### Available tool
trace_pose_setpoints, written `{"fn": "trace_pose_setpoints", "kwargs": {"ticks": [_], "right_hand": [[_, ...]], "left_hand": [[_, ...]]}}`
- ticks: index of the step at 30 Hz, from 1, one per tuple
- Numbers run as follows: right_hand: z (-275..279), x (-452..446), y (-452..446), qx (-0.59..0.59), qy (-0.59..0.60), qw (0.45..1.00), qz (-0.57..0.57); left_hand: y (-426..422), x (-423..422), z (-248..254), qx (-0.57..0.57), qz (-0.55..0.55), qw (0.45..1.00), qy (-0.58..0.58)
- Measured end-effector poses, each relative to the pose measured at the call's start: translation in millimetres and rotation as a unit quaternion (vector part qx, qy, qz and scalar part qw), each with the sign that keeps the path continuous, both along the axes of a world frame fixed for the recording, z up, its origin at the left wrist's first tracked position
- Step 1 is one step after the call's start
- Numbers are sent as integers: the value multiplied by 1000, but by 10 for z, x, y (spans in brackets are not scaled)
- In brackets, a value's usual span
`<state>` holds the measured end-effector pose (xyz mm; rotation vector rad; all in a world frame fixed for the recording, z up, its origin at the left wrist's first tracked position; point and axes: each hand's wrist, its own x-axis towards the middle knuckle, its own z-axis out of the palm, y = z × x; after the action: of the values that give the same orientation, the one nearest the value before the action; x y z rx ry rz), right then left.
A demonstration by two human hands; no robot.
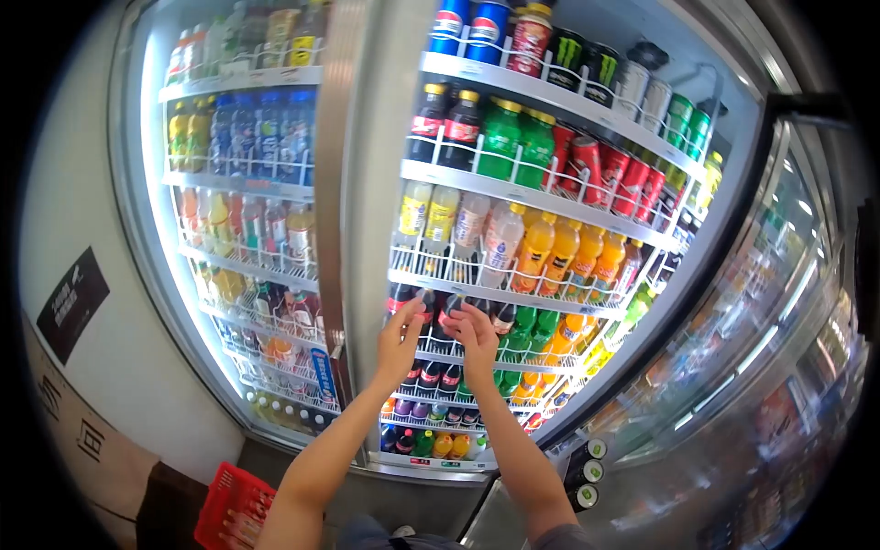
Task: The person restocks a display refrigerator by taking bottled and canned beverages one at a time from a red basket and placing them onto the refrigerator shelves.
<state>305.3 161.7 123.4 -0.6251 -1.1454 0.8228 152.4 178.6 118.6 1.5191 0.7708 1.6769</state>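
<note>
And there's the dark bottle (pixel 442 327), standing upright, just beyond the gap between left hand (pixel 400 341) and right hand (pixel 475 346), neither clearly nearer; both half-curled (whether gripping anything, I can't tell).

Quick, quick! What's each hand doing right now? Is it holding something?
Left hand: fingers bent, by the dark bottles; can't tell if it grips one.
Right hand: same, can't tell.

To your left, a pale wall (pixel 87 174) with a dark sign (pixel 72 305) meets the brightly lit fridge (pixel 352 183) above gray floor (pixel 367 500).
</note>
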Motion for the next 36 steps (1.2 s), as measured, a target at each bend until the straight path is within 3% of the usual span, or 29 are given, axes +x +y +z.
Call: {"fn": "trace_pose_setpoints", "kwargs": {"ticks": [6,9,16,18,28,36], "right_hand": [[-126,-918,-327,-18,-63,994,89],[-288,-1535,-524,-44,-68,982,168],[-985,-3009,-1170,-123,-91,932,328],[-1263,-3339,-1348,-161,-77,911,371],[-2021,-4657,-2113,-261,-82,827,490],[-2583,-5260,-2437,-309,-120,791,513]], "left_hand": [[-686,-1005,-176,-56,81,991,-85],[-945,-1594,-523,-66,176,980,-71],[-1891,-2910,-1243,-136,233,948,-170],[-2148,-3216,-1413,-151,275,939,-143],[-3610,-4356,-2137,-198,444,851,-196],[-4425,-4815,-2795,-245,506,791,-241]]}}
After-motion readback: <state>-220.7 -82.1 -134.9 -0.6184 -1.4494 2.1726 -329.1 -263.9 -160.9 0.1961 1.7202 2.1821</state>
